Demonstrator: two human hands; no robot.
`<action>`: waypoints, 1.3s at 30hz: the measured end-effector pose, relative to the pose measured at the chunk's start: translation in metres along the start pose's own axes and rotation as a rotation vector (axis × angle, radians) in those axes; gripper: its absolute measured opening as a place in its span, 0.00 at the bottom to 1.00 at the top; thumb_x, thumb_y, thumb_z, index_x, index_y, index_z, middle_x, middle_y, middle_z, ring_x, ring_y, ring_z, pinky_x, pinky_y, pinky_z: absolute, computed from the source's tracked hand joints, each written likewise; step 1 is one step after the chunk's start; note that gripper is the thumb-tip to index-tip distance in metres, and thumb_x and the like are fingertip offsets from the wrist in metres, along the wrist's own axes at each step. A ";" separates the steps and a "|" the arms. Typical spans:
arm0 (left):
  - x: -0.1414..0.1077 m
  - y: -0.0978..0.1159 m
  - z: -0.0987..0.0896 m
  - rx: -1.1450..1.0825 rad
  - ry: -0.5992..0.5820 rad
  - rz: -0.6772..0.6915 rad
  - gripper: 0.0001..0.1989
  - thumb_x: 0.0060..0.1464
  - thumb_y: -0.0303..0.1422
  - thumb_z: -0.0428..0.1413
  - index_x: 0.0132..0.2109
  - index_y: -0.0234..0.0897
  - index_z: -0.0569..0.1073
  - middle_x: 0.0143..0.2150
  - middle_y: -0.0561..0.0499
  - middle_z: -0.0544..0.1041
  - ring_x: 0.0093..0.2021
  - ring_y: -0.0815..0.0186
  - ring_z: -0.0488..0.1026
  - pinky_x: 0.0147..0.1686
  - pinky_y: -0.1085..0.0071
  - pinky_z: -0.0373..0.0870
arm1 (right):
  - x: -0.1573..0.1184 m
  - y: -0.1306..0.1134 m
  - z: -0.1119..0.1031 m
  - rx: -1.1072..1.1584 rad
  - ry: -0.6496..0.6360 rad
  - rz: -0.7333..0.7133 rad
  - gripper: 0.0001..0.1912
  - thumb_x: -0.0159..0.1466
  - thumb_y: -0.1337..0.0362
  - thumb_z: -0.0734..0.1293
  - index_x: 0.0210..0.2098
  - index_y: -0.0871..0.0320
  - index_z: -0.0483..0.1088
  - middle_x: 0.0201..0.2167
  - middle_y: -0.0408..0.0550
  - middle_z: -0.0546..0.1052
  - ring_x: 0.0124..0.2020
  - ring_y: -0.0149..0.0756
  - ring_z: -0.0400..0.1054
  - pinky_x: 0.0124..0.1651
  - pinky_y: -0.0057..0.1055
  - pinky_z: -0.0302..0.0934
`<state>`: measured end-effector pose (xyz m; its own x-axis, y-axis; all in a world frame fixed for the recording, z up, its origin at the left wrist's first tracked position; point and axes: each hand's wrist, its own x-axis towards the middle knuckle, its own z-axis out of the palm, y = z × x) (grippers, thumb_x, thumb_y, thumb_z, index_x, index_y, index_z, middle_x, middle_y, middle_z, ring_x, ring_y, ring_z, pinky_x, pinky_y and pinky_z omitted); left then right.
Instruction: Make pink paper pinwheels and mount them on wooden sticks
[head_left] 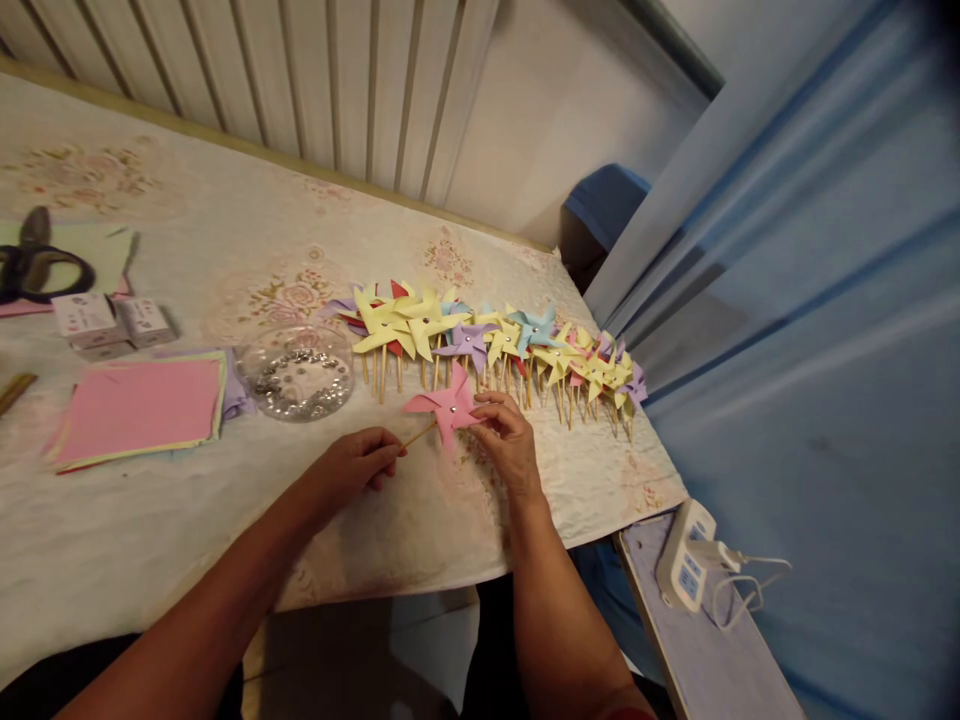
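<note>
1. Left hand [360,460] closed on the stick [418,436] of a pink paper pinwheel [448,405], just above the floral tablecloth [397,545].
2. Right hand [512,443] half curled, thumb and fingers pinching one blade's tip.
3. Done: row of finished pinwheels [469,340] beyond; pink one looks assembled.
4. Unused: coloured paper sheets [146,405], metal fasteners [304,405] in clear dish [257,350].

Between the left hand [367,460] and right hand [511,437] is a matt paper pinwheel [448,410] on a wooden-looking stick [420,434]. Beyond the left hand, a glossy clear plastic dish [304,336] holds shiny metal pins [319,402].
</note>
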<state>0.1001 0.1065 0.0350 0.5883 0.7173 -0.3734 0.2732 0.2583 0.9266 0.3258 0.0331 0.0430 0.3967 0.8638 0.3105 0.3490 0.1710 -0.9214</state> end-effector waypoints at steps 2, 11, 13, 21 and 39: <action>0.000 0.001 0.000 0.007 0.002 -0.003 0.16 0.45 0.46 0.57 0.33 0.36 0.73 0.24 0.55 0.70 0.23 0.69 0.65 0.26 0.71 0.60 | 0.000 -0.001 0.000 -0.012 -0.008 -0.007 0.03 0.56 0.63 0.75 0.31 0.52 0.79 0.44 0.49 0.76 0.46 0.39 0.71 0.45 0.34 0.66; 0.000 0.000 0.001 0.027 0.025 0.013 0.14 0.45 0.44 0.57 0.32 0.37 0.73 0.24 0.54 0.70 0.24 0.68 0.66 0.26 0.70 0.62 | 0.000 -0.001 0.003 0.064 -0.011 0.009 0.04 0.57 0.61 0.75 0.29 0.53 0.78 0.42 0.47 0.77 0.46 0.39 0.72 0.50 0.36 0.66; 0.000 -0.002 0.000 0.035 0.025 0.018 0.14 0.45 0.44 0.58 0.32 0.37 0.73 0.25 0.54 0.71 0.24 0.67 0.67 0.26 0.70 0.63 | 0.000 0.000 0.005 0.066 -0.016 0.015 0.04 0.57 0.61 0.74 0.28 0.53 0.77 0.41 0.47 0.77 0.45 0.39 0.72 0.50 0.36 0.66; 0.002 -0.006 -0.002 0.022 0.013 0.022 0.16 0.46 0.45 0.58 0.33 0.36 0.74 0.25 0.55 0.71 0.24 0.68 0.67 0.27 0.70 0.62 | -0.003 0.001 0.004 0.023 -0.025 -0.044 0.05 0.55 0.64 0.75 0.33 0.51 0.79 0.44 0.47 0.76 0.48 0.39 0.71 0.49 0.35 0.66; 0.003 -0.005 0.000 0.015 0.008 -0.011 0.15 0.45 0.45 0.58 0.33 0.37 0.74 0.24 0.55 0.70 0.23 0.68 0.66 0.26 0.70 0.60 | -0.004 -0.003 0.010 -0.098 0.030 -0.102 0.02 0.58 0.63 0.73 0.32 0.50 0.78 0.43 0.47 0.76 0.46 0.39 0.71 0.44 0.35 0.67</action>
<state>0.0999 0.1073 0.0292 0.5792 0.7197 -0.3828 0.2908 0.2563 0.9218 0.3151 0.0338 0.0427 0.3792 0.8296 0.4098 0.4694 0.2092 -0.8579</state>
